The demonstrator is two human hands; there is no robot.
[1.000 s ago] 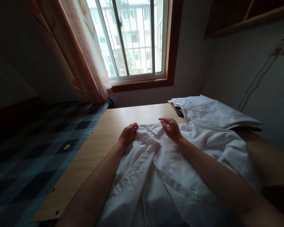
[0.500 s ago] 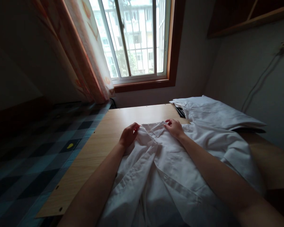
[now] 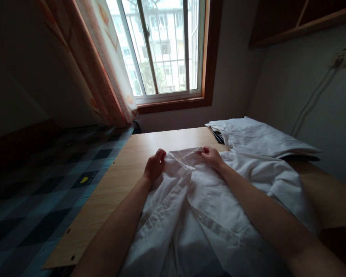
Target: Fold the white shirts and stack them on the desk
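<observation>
A white button-up shirt (image 3: 219, 200) lies front side up on the wooden board (image 3: 127, 177), its placket partly parted and its collar (image 3: 186, 154) at the far end. My left hand (image 3: 155, 164) pinches the left end of the collar. On the collar's right end, my right hand (image 3: 212, 157) has its fingers closed round the cloth. Between the two hands the collar is drawn out in a nearly straight line. The shirt's lower part runs down between my forearms to the bottom of the view.
Folded white clothing (image 3: 262, 136) with something dark beneath it lies at the board's back right. A checked bed cover (image 3: 46, 196) spreads along the left. Beyond the board are a barred window (image 3: 164, 57) and an orange-patterned curtain (image 3: 103, 69). A cable (image 3: 311, 100) hangs at right.
Both hands have closed more tightly on the collar ends, and the left has shifted slightly left. The collar is pulled straighter, and its pointed flap no longer lies spread out.
</observation>
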